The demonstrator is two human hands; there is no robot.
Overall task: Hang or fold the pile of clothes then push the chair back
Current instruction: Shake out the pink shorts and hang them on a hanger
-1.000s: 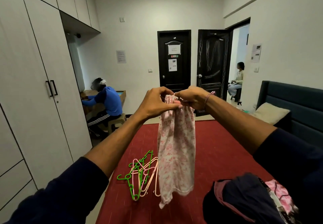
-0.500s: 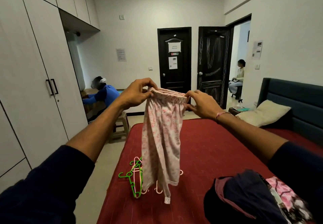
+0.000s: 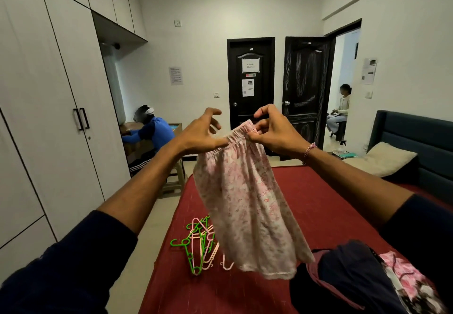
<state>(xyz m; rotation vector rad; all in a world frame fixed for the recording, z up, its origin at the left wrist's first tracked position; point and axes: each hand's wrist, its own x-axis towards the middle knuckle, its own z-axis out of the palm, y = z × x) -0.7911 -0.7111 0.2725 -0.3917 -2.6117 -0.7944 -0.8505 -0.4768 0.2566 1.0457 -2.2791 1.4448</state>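
Cotton shorts (image 3: 247, 198): pink floral, held by the elastic waistband above the red bed (image 3: 331, 206), hem swinging toward the near edge.
Right hand (image 3: 272, 135): fingers pinching the waistband.
Left hand (image 3: 203, 135): fingers spread and loose, thumb touching the waistband, not gripping.
Risk: a one-hand pinch may slip; the shorts could drop onto the hangers (image 3: 201, 245) on the bed below them.
Pile (image 3: 362, 279): dark clothes on the bed's near corner, not yet sorted.

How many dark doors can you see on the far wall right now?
2. One closed door with paper notices taped on it sits left; a second dark door stands just right of it, beside the open doorway. Others may lie outside the view.
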